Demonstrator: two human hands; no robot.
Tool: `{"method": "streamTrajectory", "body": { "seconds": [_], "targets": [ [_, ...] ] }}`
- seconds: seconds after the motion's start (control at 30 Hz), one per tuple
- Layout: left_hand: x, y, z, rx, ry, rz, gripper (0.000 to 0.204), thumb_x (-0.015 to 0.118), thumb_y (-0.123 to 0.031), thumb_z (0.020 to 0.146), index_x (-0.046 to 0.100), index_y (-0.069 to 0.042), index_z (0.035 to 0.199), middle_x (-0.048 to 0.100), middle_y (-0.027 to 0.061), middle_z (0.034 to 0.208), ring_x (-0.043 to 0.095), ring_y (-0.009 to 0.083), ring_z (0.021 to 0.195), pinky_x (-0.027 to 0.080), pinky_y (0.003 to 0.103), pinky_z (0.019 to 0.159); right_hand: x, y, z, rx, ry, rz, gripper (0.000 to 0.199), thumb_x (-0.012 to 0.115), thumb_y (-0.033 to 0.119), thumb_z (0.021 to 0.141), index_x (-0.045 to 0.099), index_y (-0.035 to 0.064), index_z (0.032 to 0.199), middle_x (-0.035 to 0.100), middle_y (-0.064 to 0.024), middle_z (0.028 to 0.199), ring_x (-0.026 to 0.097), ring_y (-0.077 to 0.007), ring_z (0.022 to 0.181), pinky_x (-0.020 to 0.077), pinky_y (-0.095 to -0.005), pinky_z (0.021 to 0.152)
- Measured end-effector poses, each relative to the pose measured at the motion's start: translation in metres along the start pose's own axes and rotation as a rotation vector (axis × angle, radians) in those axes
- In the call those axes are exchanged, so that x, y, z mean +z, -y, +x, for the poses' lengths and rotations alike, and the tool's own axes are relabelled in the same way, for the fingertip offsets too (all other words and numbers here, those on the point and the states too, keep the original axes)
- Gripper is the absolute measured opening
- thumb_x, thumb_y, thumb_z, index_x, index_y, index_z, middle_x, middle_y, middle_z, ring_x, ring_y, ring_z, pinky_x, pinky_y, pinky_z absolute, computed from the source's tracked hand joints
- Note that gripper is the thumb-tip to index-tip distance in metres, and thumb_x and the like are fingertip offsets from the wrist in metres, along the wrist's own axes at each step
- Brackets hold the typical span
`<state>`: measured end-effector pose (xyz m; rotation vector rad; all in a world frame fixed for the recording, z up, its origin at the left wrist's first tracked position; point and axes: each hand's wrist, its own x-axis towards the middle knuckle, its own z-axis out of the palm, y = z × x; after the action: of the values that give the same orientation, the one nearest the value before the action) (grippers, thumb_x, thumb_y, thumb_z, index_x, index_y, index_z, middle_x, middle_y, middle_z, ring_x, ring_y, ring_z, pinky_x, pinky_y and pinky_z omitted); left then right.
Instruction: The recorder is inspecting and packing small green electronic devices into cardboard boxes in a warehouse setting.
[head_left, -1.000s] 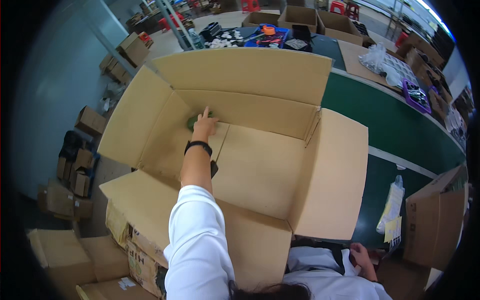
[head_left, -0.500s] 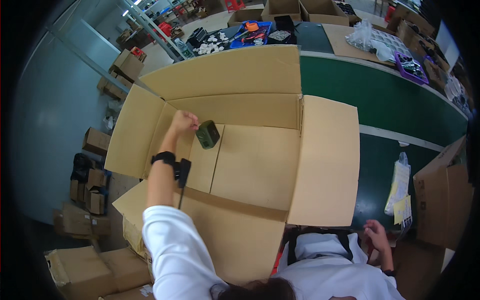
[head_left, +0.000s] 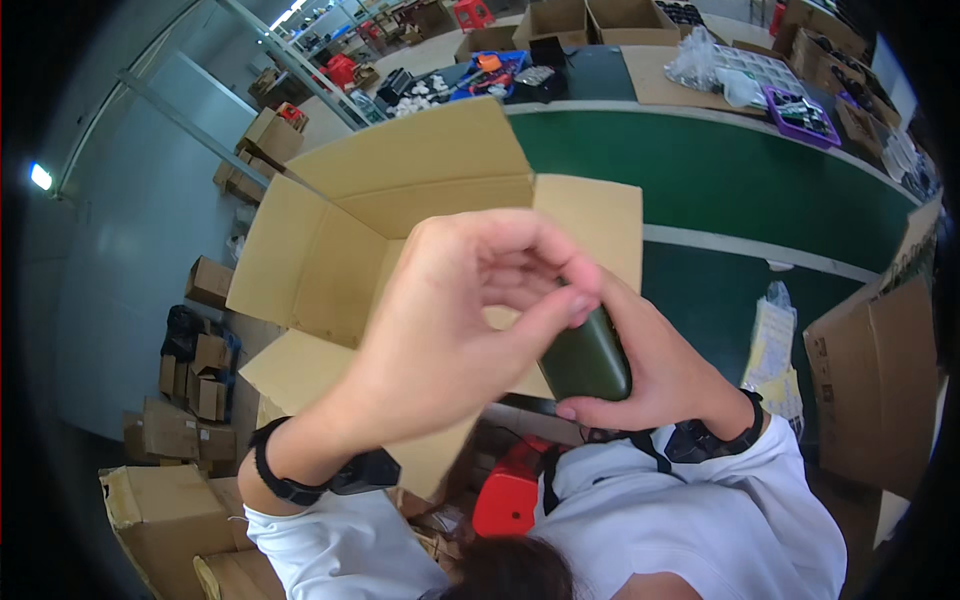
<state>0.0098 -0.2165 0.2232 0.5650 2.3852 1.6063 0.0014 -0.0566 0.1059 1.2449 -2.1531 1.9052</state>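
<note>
A dark green box-shaped device (head_left: 588,362) with rounded edges is held up close in front of me, above the near right side of the open carton. My right hand (head_left: 665,365) wraps round its right side, the thumb along its lower end. My left hand (head_left: 490,290) is at the device's upper end, fingers curled and thumb tip meeting the index finger. Whatever it pinches there is too small or hidden to make out. Behind my hands stands the large open cardboard carton (head_left: 430,190), flaps folded out; my left hand and forearm cover much of its inside.
The green table (head_left: 700,290) extends to the right, with a plastic-wrapped paper bundle (head_left: 770,340) on it. A brown carton (head_left: 875,380) stands at far right. Beyond are a purple basket (head_left: 805,118) and blue tray (head_left: 490,72). A red stool (head_left: 510,490) is below; cartons (head_left: 170,510) are stacked lower left.
The green device has come up from the carton toward me. My right hand has risen from my side and taken hold of it. The view has shifted, placing the carton farther left.
</note>
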Motion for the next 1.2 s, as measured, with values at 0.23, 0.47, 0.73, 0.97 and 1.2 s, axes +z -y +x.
{"method": "streamTrajectory", "body": {
  "seconds": [0.23, 0.47, 0.73, 0.97, 1.2],
  "targets": [
    [0.065, -0.009, 0.004, 0.226, -0.134, -0.013, 0.086, 0.067, -0.027, 0.072, 0.015, -0.007, 0.136, 0.033, 0.026, 0.129, 0.053, 0.0295, 0.103, 0.045, 0.04, 0.082, -0.077, 0.0, -0.058, -0.298, -0.12, 0.204, 0.082, 0.075, 0.019, 0.052, 0.037, 0.0023, 0.123, 0.043, -0.0199, 0.121, 0.043, -0.031, 0.112, 0.0335, -0.0384, 0.093],
    [0.175, 0.033, 0.004, -0.4, 0.194, -0.929, 0.068, 0.049, -0.036, 0.079, 0.023, -0.002, 0.132, 0.035, 0.0138, 0.127, 0.04, 0.0242, 0.114, 0.034, 0.036, 0.092, -0.12, 0.008, -0.11, -0.405, 0.071, 0.273, 0.089, 0.077, 0.041, 0.057, 0.031, 0.014, 0.128, 0.029, -0.0348, 0.127, 0.024, -0.0474, 0.123, 0.0132, -0.055, 0.1],
    [0.245, 0.053, 0.037, 0.122, -0.102, -0.466, 0.07, 0.058, -0.012, 0.069, 0.025, 0.003, 0.129, 0.038, 0.0115, 0.119, 0.039, 0.0204, 0.11, 0.027, 0.029, 0.096, -0.141, -0.009, -0.17, -0.158, -0.277, 0.019, 0.069, 0.073, 0.012, 0.059, 0.04, 0.0059, 0.119, 0.044, -0.0193, 0.123, 0.042, -0.0351, 0.114, 0.0336, -0.0421, 0.094],
    [0.265, 0.062, 0.048, 0.083, -0.096, -0.578, 0.07, 0.055, -0.01, 0.068, 0.024, 0.004, 0.129, 0.037, 0.0134, 0.119, 0.04, 0.0179, 0.109, 0.032, 0.028, 0.092, -0.151, -0.009, -0.18, -0.092, -0.329, -0.071, 0.06, 0.073, 0.011, 0.062, 0.043, 0.0039, 0.114, 0.05, -0.0157, 0.116, 0.048, -0.0334, 0.108, 0.0365, -0.041, 0.091],
    [0.266, 0.068, 0.048, 0.099, -0.187, -0.442, 0.069, 0.055, -0.016, 0.063, 0.031, 0.006, 0.124, 0.034, 0.0179, 0.123, 0.037, 0.0253, 0.114, 0.026, 0.032, 0.097, -0.151, -0.012, -0.177, -0.105, -0.336, -0.083, 0.059, 0.073, 0.012, 0.062, 0.044, 0.0028, 0.112, 0.052, -0.0166, 0.114, 0.05, -0.0336, 0.106, 0.0376, -0.041, 0.09]
  ]
}}
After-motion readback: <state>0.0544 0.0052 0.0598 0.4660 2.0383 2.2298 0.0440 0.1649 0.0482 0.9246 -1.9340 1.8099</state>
